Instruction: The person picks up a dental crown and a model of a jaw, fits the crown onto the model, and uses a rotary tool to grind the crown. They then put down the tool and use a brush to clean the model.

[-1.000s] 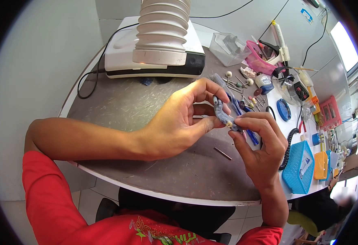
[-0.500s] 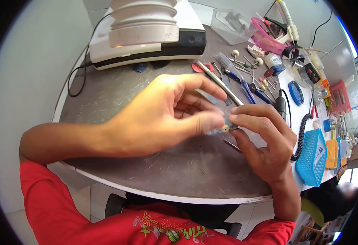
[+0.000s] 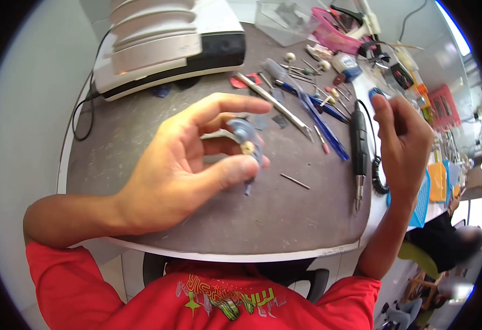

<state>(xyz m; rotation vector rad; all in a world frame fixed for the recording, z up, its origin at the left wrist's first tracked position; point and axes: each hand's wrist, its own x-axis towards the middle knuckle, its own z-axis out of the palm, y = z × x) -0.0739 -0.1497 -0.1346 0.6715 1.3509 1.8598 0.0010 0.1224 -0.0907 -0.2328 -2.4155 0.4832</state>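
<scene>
The blue-grey piece (image 3: 243, 130) is held over the table, well to the left of the black drill (image 3: 358, 146). The left hand (image 3: 161, 170) grasps it, thumb against the near side and fingertips behind, so the piece lies right at the grip. It is curved and slightly blurred, and its long axis runs roughly in line with the drill's length, the lower end poking out below the thumb. 1 pale bead (image 3: 246, 147) shows on the side facing the person.

The right hand (image 3: 408, 135) is up on the other side of the drill, well apart from the piece, so the left hand is by far the nearer of the 2. Its fingers are curled in and its thumb raised; whether they pinch anything small, I cannot tell. 1 thin metal pin (image 3: 295, 181) and 1 blue pen (image 3: 329, 135) lie left of the drill.

The red shirt (image 3: 213, 291), on the near side of the drill, carries upside-down lettering I cannot read reliably. The label on the bottle (image 3: 346, 67) beyond the drill is too small, and no brand can be made out.
</scene>
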